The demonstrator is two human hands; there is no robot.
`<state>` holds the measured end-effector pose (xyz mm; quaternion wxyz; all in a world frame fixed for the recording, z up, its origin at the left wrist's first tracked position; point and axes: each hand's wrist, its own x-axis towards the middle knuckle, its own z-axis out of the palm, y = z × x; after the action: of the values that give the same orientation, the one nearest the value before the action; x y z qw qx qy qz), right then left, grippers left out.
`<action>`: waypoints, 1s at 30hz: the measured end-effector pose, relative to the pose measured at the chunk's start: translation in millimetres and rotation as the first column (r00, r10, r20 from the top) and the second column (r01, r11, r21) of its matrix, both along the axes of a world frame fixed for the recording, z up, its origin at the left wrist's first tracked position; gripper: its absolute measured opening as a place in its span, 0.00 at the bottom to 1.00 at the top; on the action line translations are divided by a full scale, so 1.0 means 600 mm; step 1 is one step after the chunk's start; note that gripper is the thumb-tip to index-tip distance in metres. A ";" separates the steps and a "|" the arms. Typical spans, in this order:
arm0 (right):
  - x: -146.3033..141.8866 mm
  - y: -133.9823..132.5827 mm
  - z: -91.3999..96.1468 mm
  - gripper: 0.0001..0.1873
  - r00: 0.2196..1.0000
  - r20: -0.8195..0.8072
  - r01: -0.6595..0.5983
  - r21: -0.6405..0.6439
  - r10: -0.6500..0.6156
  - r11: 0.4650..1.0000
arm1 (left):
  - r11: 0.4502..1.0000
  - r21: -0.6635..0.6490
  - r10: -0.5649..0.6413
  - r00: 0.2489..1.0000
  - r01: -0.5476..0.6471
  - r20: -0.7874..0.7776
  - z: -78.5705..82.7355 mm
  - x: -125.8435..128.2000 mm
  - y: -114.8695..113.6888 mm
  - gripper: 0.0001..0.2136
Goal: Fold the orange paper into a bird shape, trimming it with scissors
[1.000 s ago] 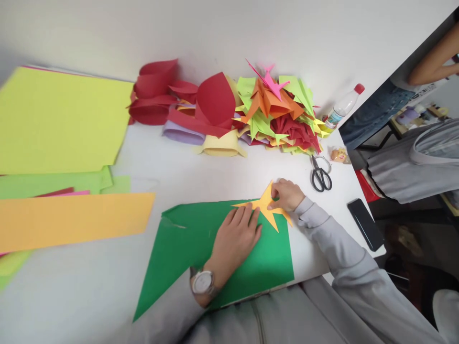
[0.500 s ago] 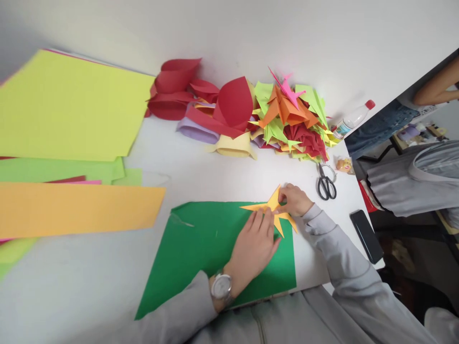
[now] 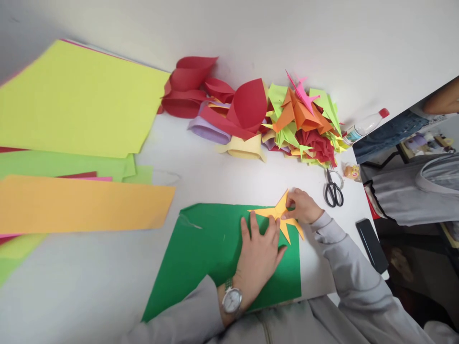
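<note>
A yellow-orange folded paper star [image 3: 280, 210] lies over the upper right part of a green paper sheet [image 3: 208, 243]. My left hand [image 3: 258, 248], with a watch [image 3: 232, 300] on its wrist, rests flat on the sheet with fingers spread. Its fingertips touch the star's left and lower side. At the star's right side, my right hand [image 3: 303, 205] is closed, thumb and forefinger pinching the paper near the upper point. Part of the star is hidden beneath the fingers.
Behind the sheet are red curved papers [image 3: 249, 107] and a pile of folded paper shapes [image 3: 301, 119]. Scissors [image 3: 333, 191], a phone [image 3: 372, 245] and a plastic bottle [image 3: 364, 126] are on the right. Yellow sheets [image 3: 82, 100] and an orange strip [image 3: 89, 205] lie left. People stand beyond the table.
My left hand's fingers have spread apart and uncovered more of the star's middle. My right hand keeps its pinch on the star. The whole view has shifted slightly.
</note>
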<state>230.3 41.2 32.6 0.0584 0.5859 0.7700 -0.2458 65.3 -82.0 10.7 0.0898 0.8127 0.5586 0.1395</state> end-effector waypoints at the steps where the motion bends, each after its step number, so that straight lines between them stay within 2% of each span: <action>1: 0.000 0.000 0.000 0.19 1.000 -0.004 -0.003 0.004 0.003 1.000 | 1.000 -0.010 0.006 1.000 -0.006 0.003 0.001 0.000 0.000 0.27; 11: 0.003 0.001 -0.004 0.19 0.999 -0.027 -0.035 0.019 0.036 0.999 | 1.000 -0.003 -0.011 1.000 0.011 0.029 0.002 -0.010 0.008 0.31; 30: 0.001 0.005 -0.008 0.20 1.000 0.002 -0.013 -0.013 0.013 1.000 | 0.992 -0.125 0.000 0.999 -0.005 -0.037 0.007 -0.014 0.003 0.30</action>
<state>231.0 44.0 27.9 0.0648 0.5809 0.7719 -0.2499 57.1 -80.2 15.1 0.1298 0.8072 0.5689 0.0893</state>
